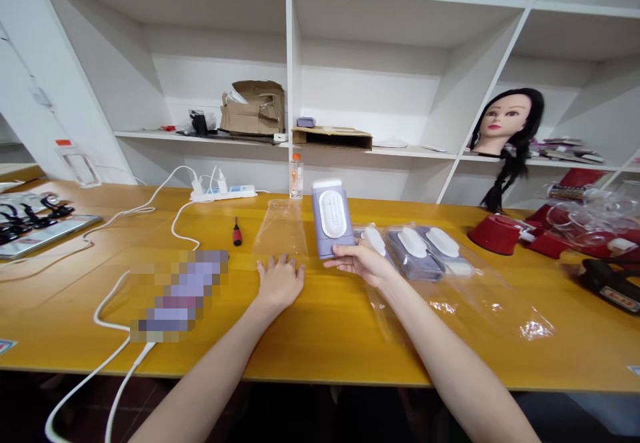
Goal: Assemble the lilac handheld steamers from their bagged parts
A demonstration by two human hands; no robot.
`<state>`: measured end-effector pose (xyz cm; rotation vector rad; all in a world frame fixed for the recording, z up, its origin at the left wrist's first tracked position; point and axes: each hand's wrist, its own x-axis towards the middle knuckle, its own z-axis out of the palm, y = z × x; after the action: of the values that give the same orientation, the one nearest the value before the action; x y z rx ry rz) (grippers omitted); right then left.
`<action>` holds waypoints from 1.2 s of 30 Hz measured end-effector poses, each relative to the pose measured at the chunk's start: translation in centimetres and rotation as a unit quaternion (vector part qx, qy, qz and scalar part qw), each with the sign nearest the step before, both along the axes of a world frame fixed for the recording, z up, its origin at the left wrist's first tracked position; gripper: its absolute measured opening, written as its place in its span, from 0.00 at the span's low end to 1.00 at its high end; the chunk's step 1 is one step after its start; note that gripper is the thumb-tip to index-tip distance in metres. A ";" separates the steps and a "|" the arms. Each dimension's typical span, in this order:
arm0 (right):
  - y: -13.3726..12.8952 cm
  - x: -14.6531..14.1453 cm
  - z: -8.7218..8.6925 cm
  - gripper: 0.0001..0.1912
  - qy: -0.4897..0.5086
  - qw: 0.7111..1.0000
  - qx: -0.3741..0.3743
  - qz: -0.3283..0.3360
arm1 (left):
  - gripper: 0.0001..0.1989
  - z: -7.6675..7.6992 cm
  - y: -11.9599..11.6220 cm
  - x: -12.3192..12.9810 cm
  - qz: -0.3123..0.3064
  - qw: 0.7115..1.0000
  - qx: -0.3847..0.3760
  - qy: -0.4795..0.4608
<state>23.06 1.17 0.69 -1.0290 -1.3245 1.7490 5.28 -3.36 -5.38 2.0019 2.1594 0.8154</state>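
Note:
My right hand (357, 260) grips the lower end of a purple box-shaped device (316, 220), held upright above the table. Its front has a white oval panel, and a white strip runs along its top. My left hand (280, 282) lies palm down on the table with fingers spread, fingertips at the near edge of a flat clear plastic bag (281, 224). To the right of the held device, several similar purple devices (414, 256) lie in clear plastic bags, the nearest partly hidden by my right hand.
Left of my left hand are a blurred-out rectangular object (187, 290) on a white cable and a small red-and-black screwdriver (237, 232). Behind stand a power strip (225, 193) and an orange-capped bottle (297, 178). Red parts (495, 234) and a mannequin head (505, 123) are at right.

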 end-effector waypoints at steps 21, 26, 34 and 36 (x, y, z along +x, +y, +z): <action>-3.1 -0.9 -0.1 0.16 -0.313 0.866 0.372 0.114 | 0.33 1.2 -0.5 1.3 -0.138 0.775 0.063 -0.614; -0.9 1.1 2.1 0.15 -0.126 0.948 0.283 -0.073 | 0.43 1.4 -1.1 0.9 -0.096 0.932 0.138 -0.322; -0.1 1.3 1.6 0.17 -0.189 0.863 0.458 -0.098 | 0.46 1.9 -2.7 0.6 -0.171 0.979 0.053 -0.096; 0.0 1.1 1.4 0.16 -0.194 0.859 0.461 -0.106 | 0.45 2.1 -2.8 0.6 -0.165 0.982 0.042 -0.082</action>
<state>24.20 1.18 2.10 -0.8994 -1.9151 0.5680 5.83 -6.16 -3.23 2.1640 1.6698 0.9903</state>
